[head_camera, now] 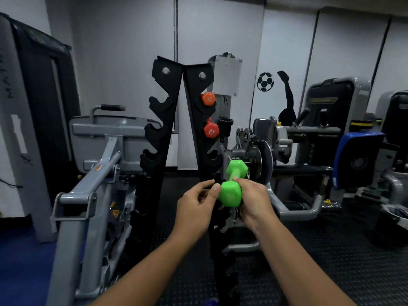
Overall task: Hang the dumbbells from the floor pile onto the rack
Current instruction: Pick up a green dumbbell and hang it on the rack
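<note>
Fingers (237,180) of right hand (254,202) curled round the bright green hex-ended plastic-coated dumbbell (233,184), gripping at the handle and under the near head. Fingers (215,189) of left hand (196,204) loosely bent, thumb tip pressed against the near green head, other fingertips just beside it; not wrapped round anything. Green dumbbell held up in the air, tilted with far head higher and farther off, right in front of the lower hooks of the tall black steel A-frame rack (174,133), on its right-hand upright. Whether the handle already sits in a hook: cannot tell, hidden behind the hands.

Higher on the same upright, hung in hooks: orange hex-ended dumbbell (208,98) near the top, red hex-ended dumbbell (211,129) one hook below it. Left-hand upright of rack with bare hooks down its edge.

Behind and left of rack, grey metal gym machine (103,151) with black-gripped handle. Right of rack, grey machine with round steel disc (263,161), then blue-padded machine (353,160) farther right. On white wall behind, black football sticker (265,81) beside black silhouette of a kicking leg (288,100). Underfoot, dark textured rubber floor (320,261).
</note>
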